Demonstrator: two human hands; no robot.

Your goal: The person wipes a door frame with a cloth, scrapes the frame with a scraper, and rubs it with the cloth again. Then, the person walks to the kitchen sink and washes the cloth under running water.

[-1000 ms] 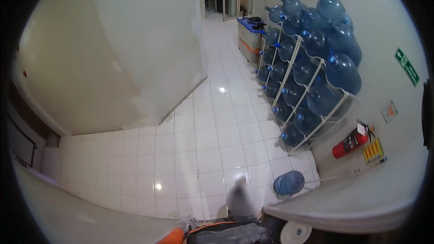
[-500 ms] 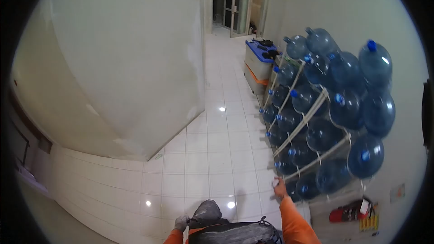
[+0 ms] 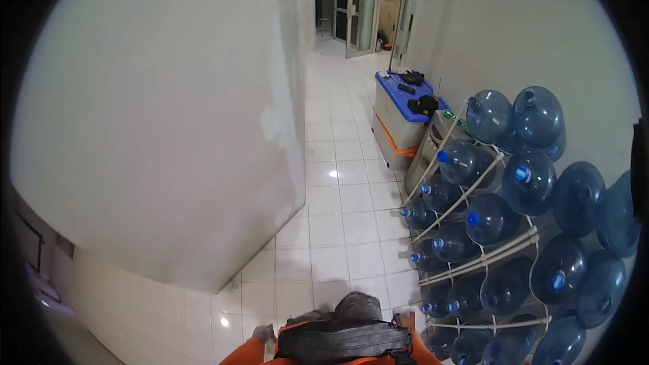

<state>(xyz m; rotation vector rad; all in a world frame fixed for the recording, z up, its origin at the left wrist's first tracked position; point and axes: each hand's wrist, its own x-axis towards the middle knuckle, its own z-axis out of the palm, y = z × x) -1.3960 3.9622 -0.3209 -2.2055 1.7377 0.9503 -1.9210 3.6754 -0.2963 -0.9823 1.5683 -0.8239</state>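
Observation:
My left hand (image 3: 263, 333), in a grey glove, hangs low at the left of a dark bag (image 3: 338, 339) at my front. It is small and smeared, so its fingers do not show clearly. My right hand (image 3: 406, 320) is at the bag's right side, partly hidden by it, near the lower end of a rack (image 3: 487, 325) of pale bars. Whether it holds anything cannot be made out. Large blue water bottles (image 3: 491, 218) lie stacked in the rack, several with blue caps. A grey-clad knee (image 3: 358, 305) shows beyond the bag.
A bin with a blue lid (image 3: 404, 98) stands past the rack, with a black cap (image 3: 423, 105) on it. Beside it is a grey water dispenser (image 3: 433, 142). A wall corner (image 3: 297, 162) juts in at left. White floor tiles (image 3: 331, 216) lead to an open glass door (image 3: 362, 10).
The view has moved forward along the passage, bringing the rack and bin closer. My right hand has drawn back from beside the bottles to the bag. My left hand stays low.

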